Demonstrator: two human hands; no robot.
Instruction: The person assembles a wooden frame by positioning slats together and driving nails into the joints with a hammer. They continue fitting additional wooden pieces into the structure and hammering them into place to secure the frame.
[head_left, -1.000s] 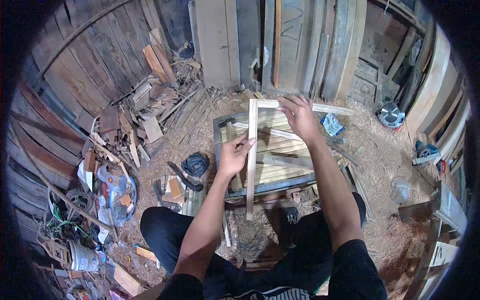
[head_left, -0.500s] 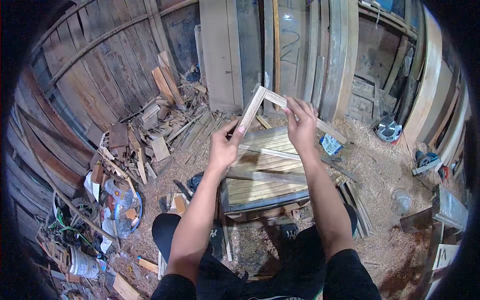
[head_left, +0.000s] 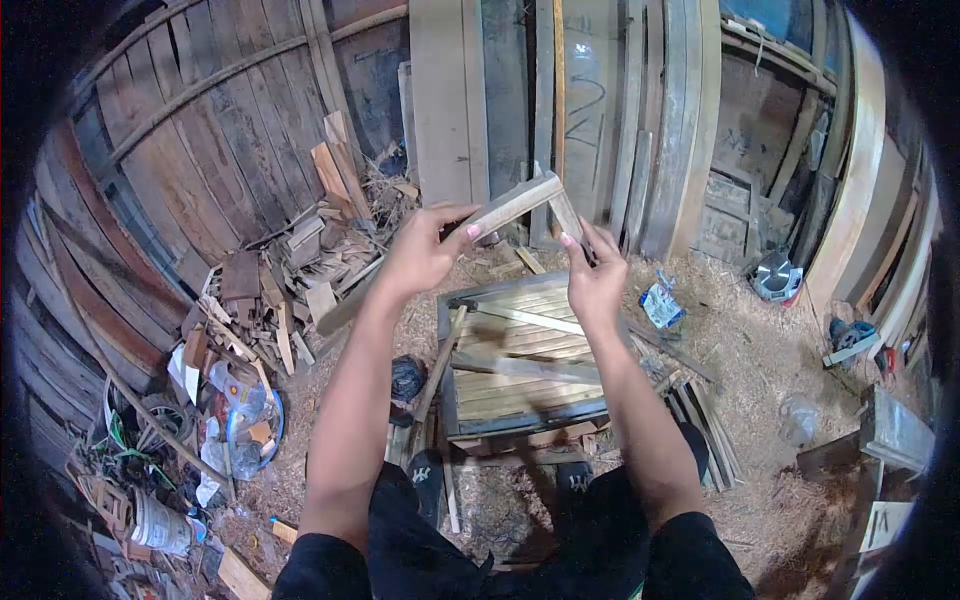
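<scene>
Two pale wooden strips meet at an angled corner, held up in front of me above a low slatted wooden panel (head_left: 480,412). My left hand (head_left: 418,255) is closed on the near end of the left strip (head_left: 515,205). With thumb and fingers, my right hand (head_left: 598,288) pinches the right strip (head_left: 564,214), a little below the corner. How the strips are fastened at the corner I cannot make out. Below my hands, a loose batten (head_left: 530,318) and a wider board (head_left: 525,368) lie across the panel.
Scrap wood (head_left: 290,270) is heaped at the left wall. Tall planks (head_left: 445,120) lean at the back. To the right lie a circular saw (head_left: 777,278), a blue-and-white packet (head_left: 662,304) and another power tool (head_left: 850,338) on shavings. A white bucket (head_left: 160,525) stands lower left.
My left hand has moved left and slightly up, swinging the left strip flatter. The joined strips have turned clockwise, and the right strip points more steeply down. My right hand has shifted slightly down.
</scene>
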